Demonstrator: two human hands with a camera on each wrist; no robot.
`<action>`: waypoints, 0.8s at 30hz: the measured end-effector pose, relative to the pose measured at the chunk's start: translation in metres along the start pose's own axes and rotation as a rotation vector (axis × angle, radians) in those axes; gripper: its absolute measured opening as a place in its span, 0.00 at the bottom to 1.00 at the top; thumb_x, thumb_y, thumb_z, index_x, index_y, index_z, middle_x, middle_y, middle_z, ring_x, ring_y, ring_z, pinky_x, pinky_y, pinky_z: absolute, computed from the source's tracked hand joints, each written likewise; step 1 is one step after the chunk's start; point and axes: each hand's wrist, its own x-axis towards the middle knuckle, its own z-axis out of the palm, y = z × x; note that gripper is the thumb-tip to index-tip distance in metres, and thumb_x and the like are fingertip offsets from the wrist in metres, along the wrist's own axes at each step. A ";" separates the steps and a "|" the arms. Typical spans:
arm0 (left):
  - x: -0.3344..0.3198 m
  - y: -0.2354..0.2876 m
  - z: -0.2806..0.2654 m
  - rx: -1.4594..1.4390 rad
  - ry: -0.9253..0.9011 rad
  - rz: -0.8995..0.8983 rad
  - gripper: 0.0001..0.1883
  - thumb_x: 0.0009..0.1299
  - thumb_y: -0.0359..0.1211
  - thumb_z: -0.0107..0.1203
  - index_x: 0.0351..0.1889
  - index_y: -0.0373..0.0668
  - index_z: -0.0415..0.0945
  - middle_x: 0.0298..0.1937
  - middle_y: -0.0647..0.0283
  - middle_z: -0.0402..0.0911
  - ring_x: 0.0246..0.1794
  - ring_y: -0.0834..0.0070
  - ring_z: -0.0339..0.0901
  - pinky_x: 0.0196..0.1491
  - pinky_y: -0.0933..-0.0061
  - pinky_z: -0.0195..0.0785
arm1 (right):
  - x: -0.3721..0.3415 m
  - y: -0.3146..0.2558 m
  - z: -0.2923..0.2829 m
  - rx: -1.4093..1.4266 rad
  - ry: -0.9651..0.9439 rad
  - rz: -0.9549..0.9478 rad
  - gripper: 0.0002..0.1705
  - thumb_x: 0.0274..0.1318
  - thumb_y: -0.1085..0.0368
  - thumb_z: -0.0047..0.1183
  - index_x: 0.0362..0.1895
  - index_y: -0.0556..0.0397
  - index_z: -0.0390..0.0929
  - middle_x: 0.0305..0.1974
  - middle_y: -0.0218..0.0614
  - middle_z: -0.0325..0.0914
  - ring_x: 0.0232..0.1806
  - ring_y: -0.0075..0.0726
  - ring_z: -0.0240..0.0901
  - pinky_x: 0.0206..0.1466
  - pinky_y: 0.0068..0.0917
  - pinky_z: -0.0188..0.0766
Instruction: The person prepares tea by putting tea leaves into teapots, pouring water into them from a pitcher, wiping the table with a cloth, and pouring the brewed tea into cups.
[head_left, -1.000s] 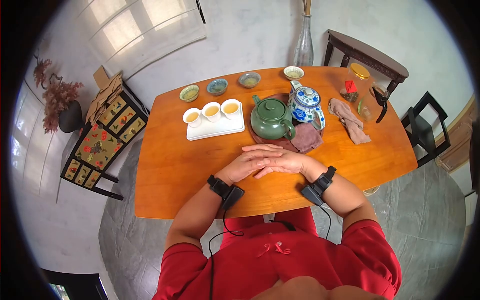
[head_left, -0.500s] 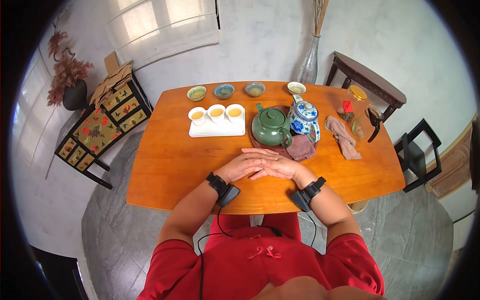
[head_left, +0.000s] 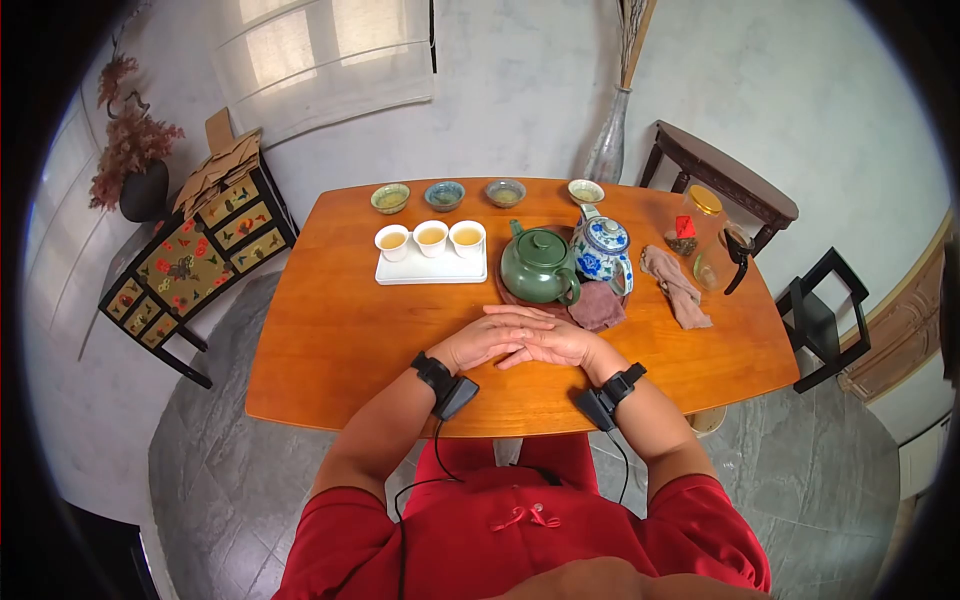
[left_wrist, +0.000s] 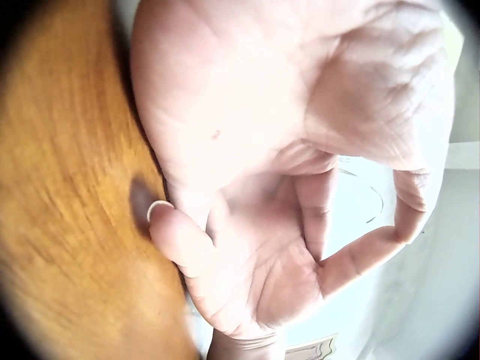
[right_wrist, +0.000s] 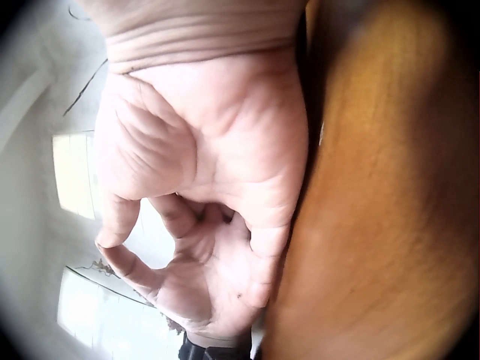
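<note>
At the near middle of the table (head_left: 330, 370), my left hand (head_left: 475, 342) and right hand (head_left: 565, 342) rest together, fingers overlapping. Neither holds an object. Both wrist views show the palms facing each other with the outer edges low on the wood and the thumbs touching at the tips. Just beyond the hands is a round brown tray (head_left: 508, 294) bearing a green teapot (head_left: 538, 268), a blue-and-white floral teapot (head_left: 600, 248) and a folded mauve cloth (head_left: 598, 305). Left of it, a white tray (head_left: 430, 271) carries three white cups, one a cup of amber tea (head_left: 432, 238).
Several small bowls (head_left: 445, 195) line the far edge. To the right lie a crumpled pink cloth (head_left: 676, 288), a yellow-lidded jar (head_left: 695, 220) and a glass pot with a black handle (head_left: 722, 262). A black chair (head_left: 825, 320) stands off the right edge.
The head view has shifted, so the table and its things appear lower and further left than a second ago. The hands keep their clasped pose, and nothing on the table has moved.
</note>
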 end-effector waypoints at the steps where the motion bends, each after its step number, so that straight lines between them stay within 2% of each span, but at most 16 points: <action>1: 0.000 0.000 -0.001 0.000 0.007 -0.011 0.24 0.74 0.37 0.49 0.63 0.32 0.69 0.71 0.53 0.58 0.72 0.62 0.58 0.71 0.60 0.54 | 0.000 0.000 0.000 0.022 -0.008 0.008 0.44 0.63 0.57 0.57 0.75 0.52 0.46 0.72 0.39 0.52 0.67 0.43 0.62 0.62 0.51 0.71; 3: -0.001 -0.001 -0.001 0.038 0.022 -0.022 0.24 0.74 0.38 0.49 0.63 0.32 0.69 0.71 0.53 0.59 0.72 0.62 0.58 0.71 0.60 0.54 | 0.001 0.001 -0.001 0.048 -0.013 0.005 0.41 0.64 0.59 0.55 0.74 0.52 0.48 0.72 0.36 0.51 0.67 0.41 0.62 0.62 0.48 0.72; 5: 0.000 -0.003 -0.002 -0.011 -0.003 0.052 0.24 0.74 0.37 0.52 0.64 0.35 0.68 0.67 0.57 0.67 0.68 0.67 0.64 0.68 0.63 0.60 | 0.001 0.001 -0.002 0.042 -0.016 0.014 0.41 0.64 0.59 0.56 0.74 0.51 0.49 0.72 0.36 0.50 0.67 0.41 0.62 0.62 0.48 0.72; 6: -0.001 -0.003 -0.001 -0.008 -0.009 0.048 0.24 0.74 0.37 0.52 0.64 0.35 0.68 0.67 0.57 0.67 0.68 0.67 0.64 0.68 0.63 0.60 | 0.000 0.001 -0.001 0.041 -0.014 0.007 0.41 0.64 0.59 0.56 0.74 0.51 0.49 0.72 0.36 0.50 0.67 0.41 0.62 0.62 0.48 0.72; 8: -0.003 0.000 0.002 -0.019 0.007 0.016 0.26 0.73 0.39 0.49 0.64 0.32 0.68 0.70 0.52 0.61 0.72 0.61 0.58 0.71 0.59 0.53 | 0.000 -0.001 0.003 0.024 0.021 0.035 0.43 0.63 0.56 0.57 0.74 0.51 0.49 0.73 0.36 0.50 0.67 0.40 0.61 0.62 0.47 0.72; 15: -0.004 -0.002 0.001 0.006 0.023 0.036 0.25 0.73 0.37 0.49 0.63 0.31 0.68 0.70 0.53 0.62 0.71 0.62 0.60 0.71 0.58 0.54 | 0.001 -0.003 0.005 -0.041 0.010 0.070 0.45 0.62 0.51 0.56 0.75 0.49 0.47 0.72 0.36 0.51 0.69 0.39 0.59 0.63 0.46 0.71; 24: -0.006 -0.007 0.000 -0.002 0.064 0.006 0.25 0.74 0.37 0.47 0.65 0.32 0.67 0.68 0.55 0.67 0.70 0.65 0.62 0.71 0.61 0.54 | 0.000 -0.002 0.004 -0.029 -0.012 0.058 0.40 0.67 0.55 0.51 0.75 0.49 0.47 0.71 0.38 0.54 0.69 0.40 0.59 0.63 0.45 0.70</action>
